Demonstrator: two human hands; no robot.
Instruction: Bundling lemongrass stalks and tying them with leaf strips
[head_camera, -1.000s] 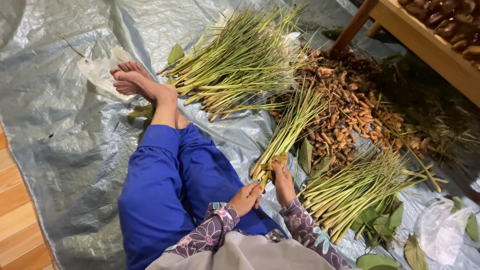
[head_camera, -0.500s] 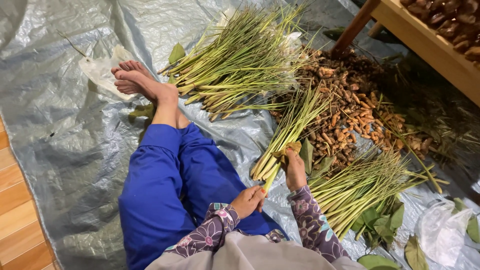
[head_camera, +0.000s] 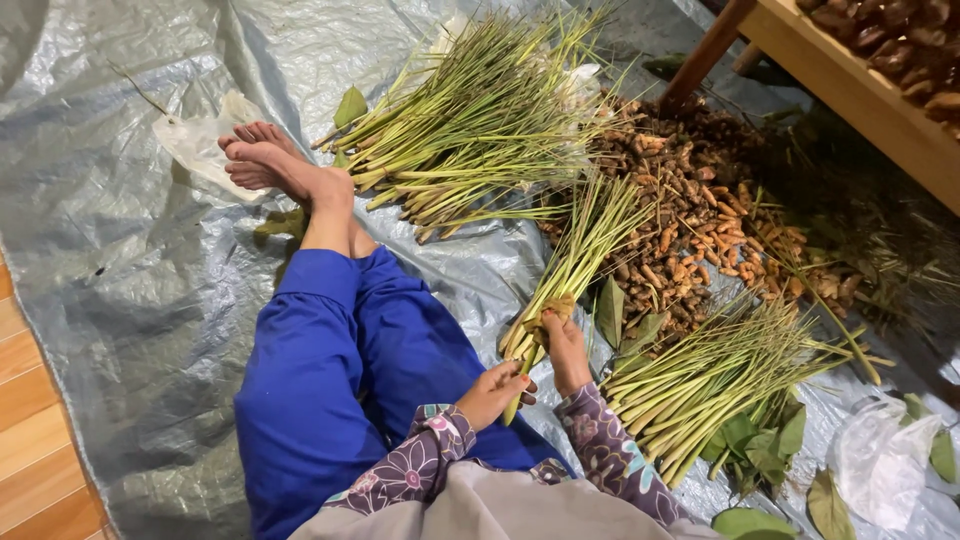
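Lying at the frame's centre on a crinkled grey plastic tarpaulin (head_camera: 120, 300), a slim bundle of long green lemongrass stalks (head_camera: 575, 265) is gripped near its base by the right hand (head_camera: 566, 345), fingers closed around it. One loose stalk end (head_camera: 515, 395) is pinched by the left hand (head_camera: 495, 390) just below.

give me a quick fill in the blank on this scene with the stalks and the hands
1. Both hands, the left hand and the right hand, hold one bundle of long ____ stalks.
2. The person's trousers are ____ in colour.
3. The stalk piles lie on a grey plastic ____ spread on the floor.
4. The heap of orange-brown roots lies on the person's ____ side.

Missing words: green; blue; sheet; right
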